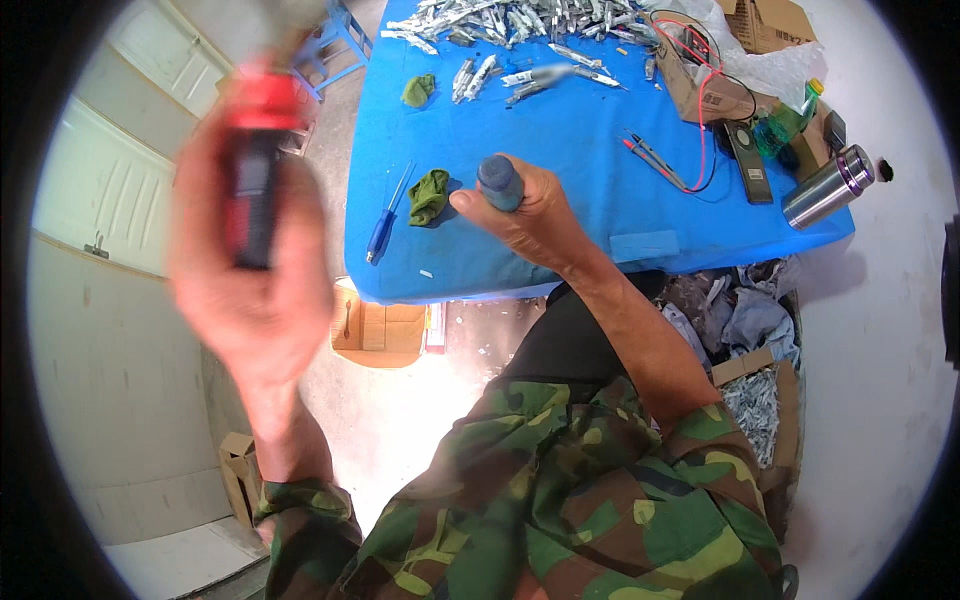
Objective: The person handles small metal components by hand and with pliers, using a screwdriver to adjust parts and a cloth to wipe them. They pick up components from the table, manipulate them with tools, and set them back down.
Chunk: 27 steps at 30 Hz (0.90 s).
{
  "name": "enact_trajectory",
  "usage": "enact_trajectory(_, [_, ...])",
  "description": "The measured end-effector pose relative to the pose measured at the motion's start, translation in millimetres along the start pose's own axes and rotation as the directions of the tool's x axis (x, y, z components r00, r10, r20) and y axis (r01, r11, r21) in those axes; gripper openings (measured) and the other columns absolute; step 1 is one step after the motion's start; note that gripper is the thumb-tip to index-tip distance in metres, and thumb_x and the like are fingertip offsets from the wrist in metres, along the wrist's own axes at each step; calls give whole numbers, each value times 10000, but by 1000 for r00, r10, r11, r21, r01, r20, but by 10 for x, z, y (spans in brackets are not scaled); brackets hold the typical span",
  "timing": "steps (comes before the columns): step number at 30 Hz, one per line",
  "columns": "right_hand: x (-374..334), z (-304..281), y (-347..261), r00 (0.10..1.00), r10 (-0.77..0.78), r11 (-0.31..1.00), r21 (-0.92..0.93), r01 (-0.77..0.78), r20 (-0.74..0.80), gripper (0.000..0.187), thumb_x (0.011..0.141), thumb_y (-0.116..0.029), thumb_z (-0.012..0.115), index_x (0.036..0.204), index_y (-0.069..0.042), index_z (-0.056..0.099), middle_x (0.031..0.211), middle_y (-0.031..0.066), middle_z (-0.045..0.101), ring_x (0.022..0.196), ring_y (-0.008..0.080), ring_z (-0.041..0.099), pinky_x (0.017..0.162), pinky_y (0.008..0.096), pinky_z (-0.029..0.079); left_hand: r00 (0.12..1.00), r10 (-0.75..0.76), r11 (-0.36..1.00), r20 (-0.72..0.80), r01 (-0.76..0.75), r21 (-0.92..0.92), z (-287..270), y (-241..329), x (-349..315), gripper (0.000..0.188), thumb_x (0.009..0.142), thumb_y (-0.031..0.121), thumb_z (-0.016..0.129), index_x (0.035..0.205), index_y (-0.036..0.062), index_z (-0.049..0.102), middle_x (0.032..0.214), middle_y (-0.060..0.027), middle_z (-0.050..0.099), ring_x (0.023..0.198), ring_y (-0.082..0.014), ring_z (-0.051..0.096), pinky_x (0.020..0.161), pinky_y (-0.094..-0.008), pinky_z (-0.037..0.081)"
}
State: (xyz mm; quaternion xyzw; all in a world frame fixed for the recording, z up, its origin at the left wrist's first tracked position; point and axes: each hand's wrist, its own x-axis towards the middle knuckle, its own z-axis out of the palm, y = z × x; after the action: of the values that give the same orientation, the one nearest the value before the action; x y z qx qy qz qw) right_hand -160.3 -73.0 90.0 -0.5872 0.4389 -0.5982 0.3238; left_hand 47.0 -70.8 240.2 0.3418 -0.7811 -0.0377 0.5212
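My left hand (245,310) is raised close at the left, its fingers wrapped round a red-and-black handheld object (258,170). Motion blurs it, so its exact kind cannot be made out. Over the front of the blue-covered table (580,135), my right hand (540,220) is closed round a dark blue-grey rounded handle (501,184); whatever lies beyond its end is hidden. A crumpled green cloth (428,197) lies just left of that hand. Beside the cloth rests a blue-handled screwdriver (380,236), its shaft directed away from me.
Many grey-white strip-like pieces (510,22) are heaped along the far side. At right are a meter (748,165) with probes (655,165), a green bottle (783,128), a steel flask (828,187) and a cardboard box (695,90). Another carton (378,338) is on the floor.
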Motion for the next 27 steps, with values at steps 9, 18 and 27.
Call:
enact_trajectory(9, [-2,22,35,999,-26,996,85,29,-40,209,941,-220,798,948,-46,682,851,-5,661,786,58,548,692,286,509,912,71,971,405,-155,180,317,-123,-316,581,776,-67,663,1337,78,616,1180,-154,665,1047,-313,701,862,-423,585])
enact_trajectory(18, [14,-89,48,999,47,996,76,-46,-15,202,958,-214,781,977,-40,679,853,-16,646,780,66,539,694,286,512,957,147,957,250,-202,208,204,-146,-97,431,863,-21,654,1287,53,657,1148,-127,711,1007,-254,715,824,-378,571])
enact_trajectory(27, [-4,29,115,990,-136,991,6,136,-44,233,955,-234,787,908,-50,652,796,10,615,744,80,514,663,291,485,900,32,918,434,-198,343,433,-195,-437,429,880,17,652,1307,27,612,1072,-184,661,897,-371,664,731,-433,541])
